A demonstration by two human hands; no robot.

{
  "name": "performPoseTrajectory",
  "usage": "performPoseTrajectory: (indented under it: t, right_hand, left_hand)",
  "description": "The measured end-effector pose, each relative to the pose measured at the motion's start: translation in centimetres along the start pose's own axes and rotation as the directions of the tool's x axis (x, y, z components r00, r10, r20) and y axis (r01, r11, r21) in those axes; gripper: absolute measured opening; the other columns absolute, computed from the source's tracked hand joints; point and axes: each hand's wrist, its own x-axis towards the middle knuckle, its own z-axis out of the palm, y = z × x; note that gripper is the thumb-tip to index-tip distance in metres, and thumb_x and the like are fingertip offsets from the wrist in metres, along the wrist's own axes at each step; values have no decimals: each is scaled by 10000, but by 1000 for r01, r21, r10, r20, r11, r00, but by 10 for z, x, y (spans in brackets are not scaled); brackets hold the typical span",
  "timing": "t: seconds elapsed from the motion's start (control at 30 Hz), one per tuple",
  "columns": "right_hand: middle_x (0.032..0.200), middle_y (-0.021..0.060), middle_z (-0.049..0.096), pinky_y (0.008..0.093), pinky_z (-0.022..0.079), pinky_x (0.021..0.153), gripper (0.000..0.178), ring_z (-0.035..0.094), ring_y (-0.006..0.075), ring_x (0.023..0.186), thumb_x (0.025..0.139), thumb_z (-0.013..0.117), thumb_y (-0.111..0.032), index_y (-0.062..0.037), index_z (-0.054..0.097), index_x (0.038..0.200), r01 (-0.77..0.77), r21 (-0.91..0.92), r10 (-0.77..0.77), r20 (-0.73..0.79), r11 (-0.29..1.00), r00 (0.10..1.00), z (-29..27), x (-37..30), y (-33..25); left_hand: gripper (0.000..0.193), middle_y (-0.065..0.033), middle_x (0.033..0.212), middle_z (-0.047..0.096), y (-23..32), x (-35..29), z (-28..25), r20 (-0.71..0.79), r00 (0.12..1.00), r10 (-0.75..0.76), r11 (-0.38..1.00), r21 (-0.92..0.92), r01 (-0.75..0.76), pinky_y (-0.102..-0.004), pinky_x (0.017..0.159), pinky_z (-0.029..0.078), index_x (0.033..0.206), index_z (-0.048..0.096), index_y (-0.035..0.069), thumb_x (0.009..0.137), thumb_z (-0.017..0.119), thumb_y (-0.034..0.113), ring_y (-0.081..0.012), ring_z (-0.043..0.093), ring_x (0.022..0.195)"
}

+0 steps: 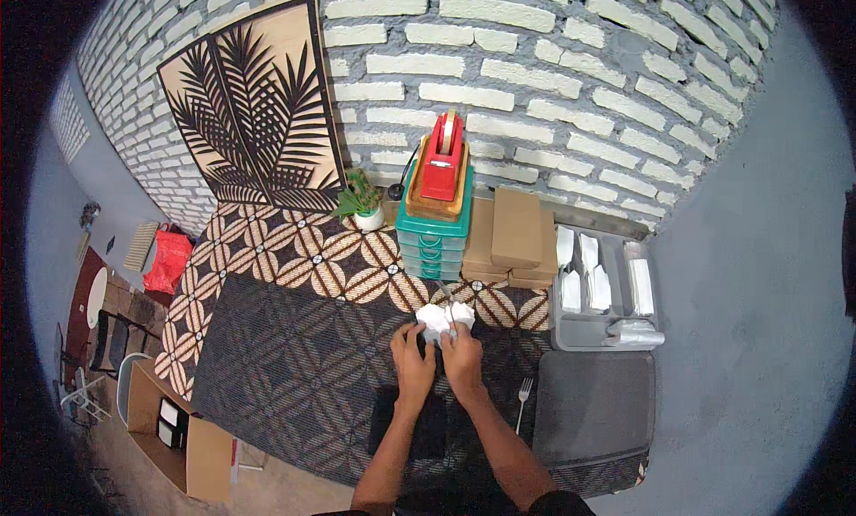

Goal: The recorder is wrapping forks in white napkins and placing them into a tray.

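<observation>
Over the dark mat, my left hand [414, 363] and my right hand [461, 357] are side by side. Both are closed on a crumpled white tissue [434, 317], pinched between thumbs and fingers. Out of its far side sticks a thin metal piece of cutlery [445, 290]; its kind is hidden by the wrap. Right of my right forearm, a metal fork [524, 396] lies on the mat with its tines pointing away from me. Beneath my forearms is a black folded cloth or pad [385, 422], partly covered by them.
A grey tray [593, 409] lies at the right, below a compartment organizer [584, 335] with white wrapped packets. Brown boxes [517, 226] and a teal drawer unit [432, 226] topped by a red tape dispenser [441, 173] stand behind. An open carton [205, 462] is at lower left.
</observation>
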Motion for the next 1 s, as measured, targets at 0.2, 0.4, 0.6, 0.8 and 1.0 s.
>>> performPoseTrajectory:
  t: [0.2,0.4,0.6,0.8,1.0]
  right_hand:
    - [678,205,605,418,468,538,179,633,350,612,870,605,-125,22,567,964,-4,9,5,-28,1000,1000,-11,-3,-12]
    - [602,-45,418,266,347,424,149,403,51,483,867,652,-137,-17,571,906,2,261,30,-117,965,993,-48,-32,-40]
    - [704,-45,468,196,327,418,222,427,16,567,885,652,-193,-41,538,1001,-343,621,331,141,705,933,-81,-86,-57]
    - [841,-9,537,194,368,500,328,444,30,605,856,698,-260,-38,551,1047,-142,441,159,-3,886,987,-117,-107,-53]
    - [815,10,570,236,421,591,316,519,91,675,816,720,-203,-38,549,1024,-404,483,288,299,777,910,-127,-131,-61]
  left_hand:
    - [272,-167,1136,523,12,-11,-14,-105,994,14,989,-144,-29,-392,940,381,1119,555,-6,851,585,36,-291,489,1052]
    - [251,-52,995,607,39,-48,-31,252,855,-454,467,-750,469,-283,719,463,1140,540,22,971,501,203,-160,578,783]
    - [239,-63,1042,605,81,-60,-40,487,807,-335,-65,-866,496,-284,732,459,1150,491,47,959,523,188,-141,579,942]
    - [168,-10,853,615,95,-69,-74,339,889,-309,417,-792,446,-213,628,422,1044,584,4,895,601,79,-58,545,738]
    - [402,-85,1044,604,91,-88,-78,373,911,-174,-60,-928,368,-321,852,480,1259,483,36,905,593,191,-175,589,932]
